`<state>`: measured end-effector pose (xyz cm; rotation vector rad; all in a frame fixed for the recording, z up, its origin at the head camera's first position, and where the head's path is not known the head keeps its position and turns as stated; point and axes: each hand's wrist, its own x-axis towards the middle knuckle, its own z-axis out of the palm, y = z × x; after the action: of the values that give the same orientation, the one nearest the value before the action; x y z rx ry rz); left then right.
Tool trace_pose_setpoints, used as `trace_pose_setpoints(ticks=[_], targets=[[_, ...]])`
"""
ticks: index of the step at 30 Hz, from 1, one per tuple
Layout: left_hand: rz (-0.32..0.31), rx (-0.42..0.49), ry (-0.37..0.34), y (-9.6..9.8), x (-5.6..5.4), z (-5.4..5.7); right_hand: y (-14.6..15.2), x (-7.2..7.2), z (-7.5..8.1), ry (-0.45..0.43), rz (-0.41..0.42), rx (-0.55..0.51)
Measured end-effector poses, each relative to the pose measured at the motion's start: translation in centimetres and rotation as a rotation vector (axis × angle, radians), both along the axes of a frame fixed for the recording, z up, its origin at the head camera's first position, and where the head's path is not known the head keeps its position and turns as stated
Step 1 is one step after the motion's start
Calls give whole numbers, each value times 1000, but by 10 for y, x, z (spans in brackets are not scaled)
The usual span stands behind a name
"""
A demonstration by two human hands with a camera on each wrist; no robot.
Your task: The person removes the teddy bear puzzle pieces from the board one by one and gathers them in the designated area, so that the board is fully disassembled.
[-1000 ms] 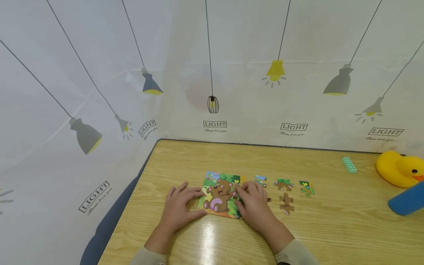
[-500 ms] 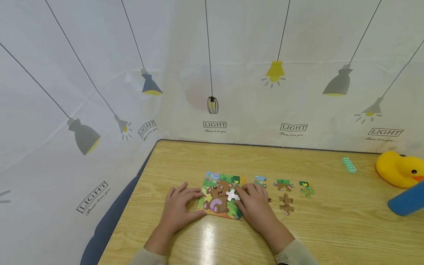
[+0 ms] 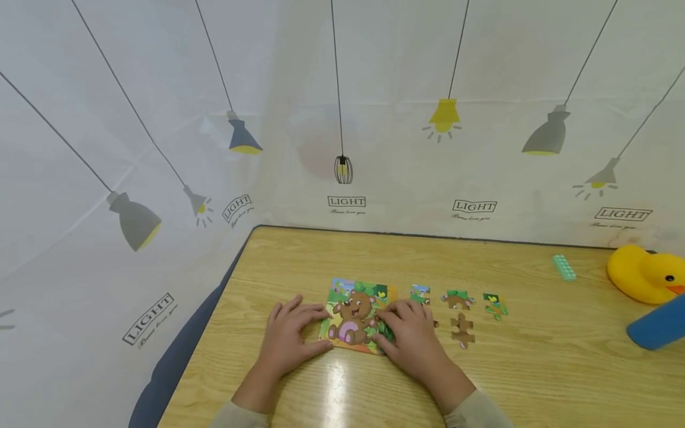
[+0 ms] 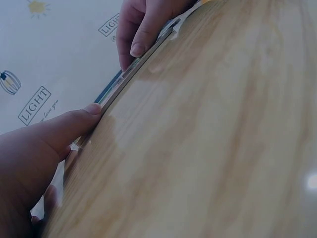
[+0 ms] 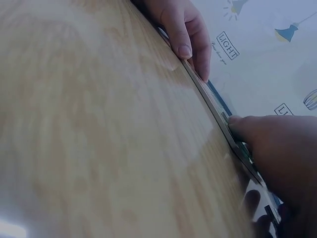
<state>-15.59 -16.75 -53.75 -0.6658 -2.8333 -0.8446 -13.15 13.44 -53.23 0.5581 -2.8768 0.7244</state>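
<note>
A jigsaw puzzle (image 3: 350,312) with a brown bear picture lies on the wooden table. My left hand (image 3: 291,333) rests at its left side, fingers spread and thumb on the lower left corner. In the left wrist view the left thumb (image 4: 81,121) presses on the puzzle's edge. At the puzzle's right side, my right hand (image 3: 412,333) bends its thumb and index finger around a green puzzle piece (image 3: 385,329) within the picture. That hand covers the right part of the puzzle. The right wrist view shows the right thumb (image 5: 242,126) at the puzzle's edge.
Several loose pieces lie right of the puzzle, among them a bear-head piece (image 3: 458,299), a brown piece (image 3: 462,330) and a green corner piece (image 3: 496,304). Farther right are a mint toy brick (image 3: 564,267), a yellow rubber duck (image 3: 639,273) and a blue cylinder (image 3: 658,324).
A white, piece-shaped patch appeared by the right fingertips half a second ago; now coloured picture shows there. The right fingertips have shifted slightly left. The left hand stays put.
</note>
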Motion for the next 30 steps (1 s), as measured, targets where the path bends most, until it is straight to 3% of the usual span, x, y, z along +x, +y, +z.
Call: trace_pose_setpoints(ticks=[6, 16, 21, 30], targets=[[-2, 1, 9, -1, 1, 0, -8, 1, 3, -100, -75, -118], [-2, 9, 34, 0, 1, -2, -9, 2, -1, 85, -29, -271], [-5, 6, 27, 0, 1, -1, -8, 2, -4, 74, -9, -345], [-3, 5, 9, -1, 0, -1, -7, 2, -1, -1, 45, -381]])
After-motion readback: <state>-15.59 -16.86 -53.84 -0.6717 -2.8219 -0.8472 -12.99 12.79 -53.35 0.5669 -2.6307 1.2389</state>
